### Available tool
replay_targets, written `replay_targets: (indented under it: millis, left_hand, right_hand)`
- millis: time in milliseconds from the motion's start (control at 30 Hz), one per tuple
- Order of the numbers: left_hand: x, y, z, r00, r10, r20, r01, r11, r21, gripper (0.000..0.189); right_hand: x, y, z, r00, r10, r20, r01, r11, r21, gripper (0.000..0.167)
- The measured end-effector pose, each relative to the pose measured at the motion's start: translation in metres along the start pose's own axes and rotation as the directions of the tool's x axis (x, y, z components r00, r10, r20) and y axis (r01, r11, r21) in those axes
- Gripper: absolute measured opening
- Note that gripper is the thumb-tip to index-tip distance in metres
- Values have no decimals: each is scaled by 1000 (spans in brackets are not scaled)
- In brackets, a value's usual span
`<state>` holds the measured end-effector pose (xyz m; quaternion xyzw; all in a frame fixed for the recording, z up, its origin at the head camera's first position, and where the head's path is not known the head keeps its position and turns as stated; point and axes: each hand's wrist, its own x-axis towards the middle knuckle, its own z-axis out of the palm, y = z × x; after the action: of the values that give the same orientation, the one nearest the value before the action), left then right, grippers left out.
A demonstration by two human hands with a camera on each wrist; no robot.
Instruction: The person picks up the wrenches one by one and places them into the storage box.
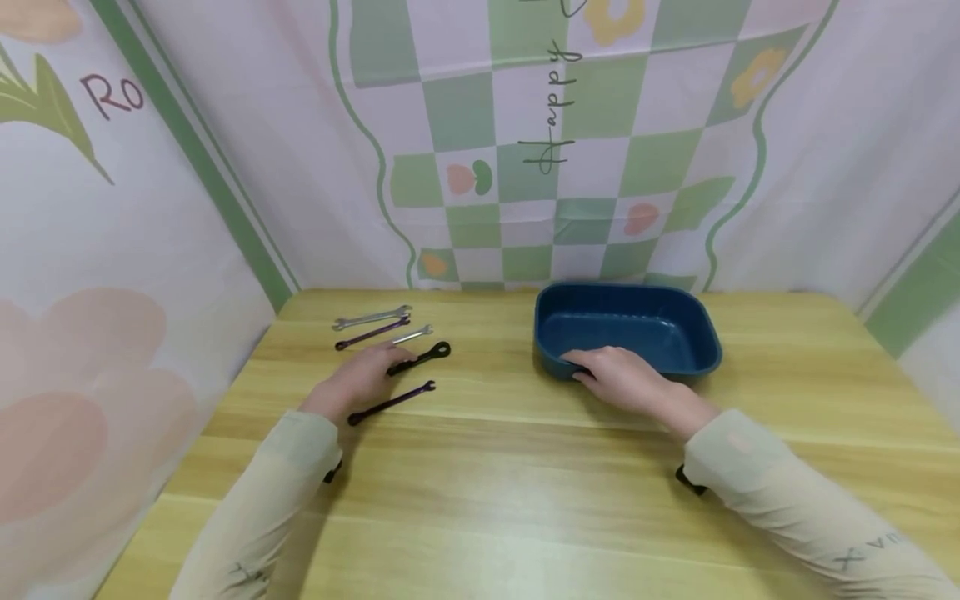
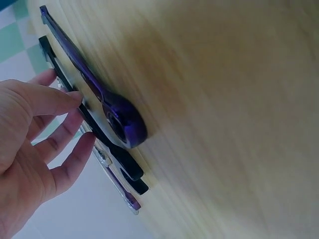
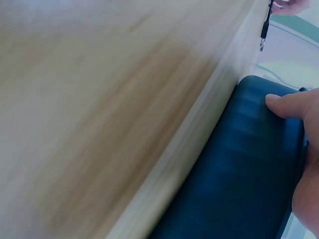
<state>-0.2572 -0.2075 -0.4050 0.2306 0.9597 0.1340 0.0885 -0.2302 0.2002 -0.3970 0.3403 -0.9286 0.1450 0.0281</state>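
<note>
My left hand (image 1: pixel 362 381) pinches a black wrench (image 1: pixel 429 357) between thumb and fingers at the left of the table. In the left wrist view the thumb (image 2: pixel 67 101) lies on one side of its dark handle, the fingers on the other. A dark purple wrench (image 1: pixel 393 403) lies nearer to me, beside that hand. Beyond it are a small silver wrench (image 1: pixel 414 334), partly hidden by the hand, another purple wrench (image 1: pixel 367 335) and a larger silver wrench (image 1: pixel 372 317). My right hand (image 1: pixel 621 379) grips the near rim of a blue plastic basin (image 1: pixel 705 350), thumb outside its wall.
The wooden table (image 1: pixel 495 500) ends at the back against a curtain (image 1: pixel 465 100) with green checks. Another patterned cloth (image 1: pixel 150 250) hangs along the left side. The basin stands near the table's back edge, right of the wrenches.
</note>
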Motion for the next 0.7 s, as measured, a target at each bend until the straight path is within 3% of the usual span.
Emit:
replay_targets:
  millis: [700]
  left_hand:
    - [1,3,0,1000,-6,5,6,1000,-7,53]
  right_hand:
    - [19,-22,14,997,-80,-11,80,997,15,31]
